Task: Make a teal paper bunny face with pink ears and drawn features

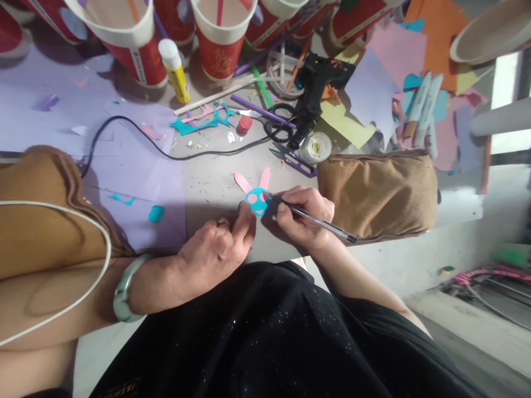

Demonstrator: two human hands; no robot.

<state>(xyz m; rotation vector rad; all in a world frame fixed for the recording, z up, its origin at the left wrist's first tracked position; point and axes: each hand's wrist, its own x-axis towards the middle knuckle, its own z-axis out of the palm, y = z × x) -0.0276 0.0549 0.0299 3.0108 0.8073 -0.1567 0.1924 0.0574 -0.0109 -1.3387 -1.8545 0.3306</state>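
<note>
A small blue paper face [258, 205] with two pink ears and pink pieces on it lies on the grey table near its front edge. My right hand [305, 217] is closed around a clear pen [321, 222], whose tip is at the face's right side. At the lower left of the face, my left hand [219, 246] has its fingers bent together, touching the paper's edge. A ring and a pale green bangle are on my left hand and wrist.
Red paper cups [218, 55] line the back. A glue stick [176, 72], black glue gun [313, 94], scissors [279, 130], purple cutter [294, 161] and tape roll [316, 147] lie beyond the hands. Brown pouch [379, 196] sits right; purple paper [136, 177] left. A black cable crosses the table.
</note>
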